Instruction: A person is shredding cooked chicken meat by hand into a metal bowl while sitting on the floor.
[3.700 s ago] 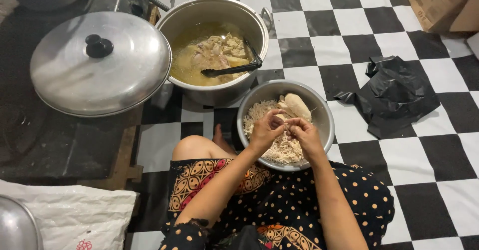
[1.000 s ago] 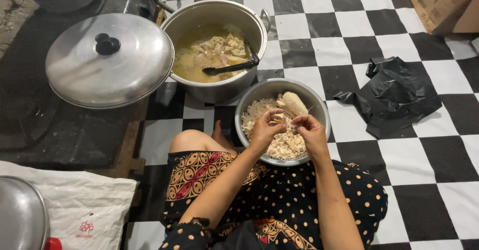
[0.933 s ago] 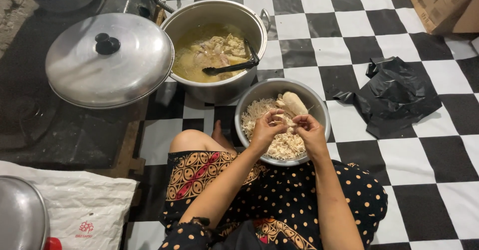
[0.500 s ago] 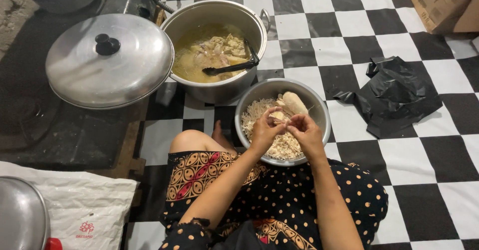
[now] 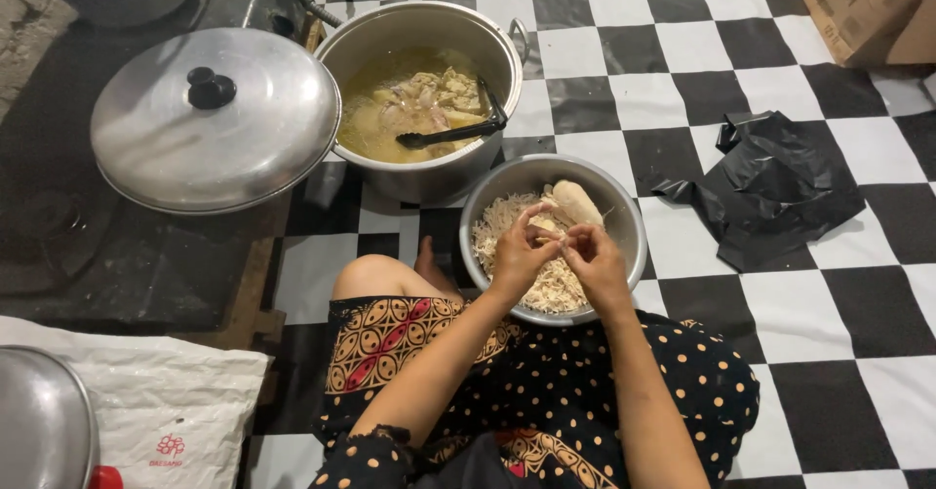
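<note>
A steel bowl (image 5: 629,218) on the checkered floor holds a heap of pale shredded meat (image 5: 497,237) and one whole pale piece (image 5: 577,202) at its far side. My left hand (image 5: 519,252) and my right hand (image 5: 593,260) meet over the bowl's middle, fingers pinched together on a small scrap of meat (image 5: 548,232) between them. Behind the bowl stands a large steel pot (image 5: 421,23) of yellow broth with chunks of meat and a black ladle (image 5: 450,135) resting in it.
A big round metal lid (image 5: 214,118) with a black knob lies left of the pot. A crumpled black plastic bag (image 5: 775,187) lies to the right, a cardboard box (image 5: 863,6) at the top right. A white sack (image 5: 171,411) and another metal lid (image 5: 39,426) sit at lower left.
My hands have stayed over the bowl, their fingers working at the meat with small motions. The view shifted slightly; the pot, lid and bag have not moved.
</note>
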